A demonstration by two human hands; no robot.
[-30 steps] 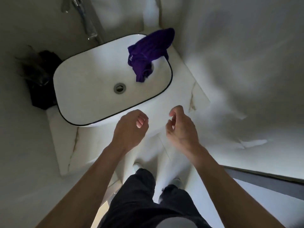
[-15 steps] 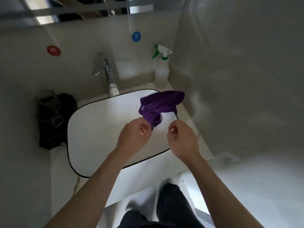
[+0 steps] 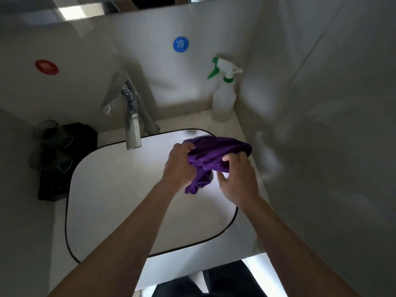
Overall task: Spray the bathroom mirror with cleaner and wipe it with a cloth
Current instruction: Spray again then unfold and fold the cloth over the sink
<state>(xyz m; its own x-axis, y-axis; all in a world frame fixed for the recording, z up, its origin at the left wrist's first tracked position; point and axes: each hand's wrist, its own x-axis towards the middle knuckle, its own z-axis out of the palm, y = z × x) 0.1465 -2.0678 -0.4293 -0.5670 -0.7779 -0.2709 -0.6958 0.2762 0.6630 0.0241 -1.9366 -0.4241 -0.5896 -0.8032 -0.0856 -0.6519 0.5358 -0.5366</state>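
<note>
Cloth (image 3: 216, 153), purple: bunched right of centre over the sink's (image 3: 120, 189) far right rim, tail hanging into the basin, with the left hand (image 3: 177, 168) and right hand (image 3: 240, 181) both curling their fingers round it. Spray bottle (image 3: 224, 99): upright in the counter corner, upper right of centre, contents unclear. Mirror (image 3: 64, 11): strip along the top edge.
</note>
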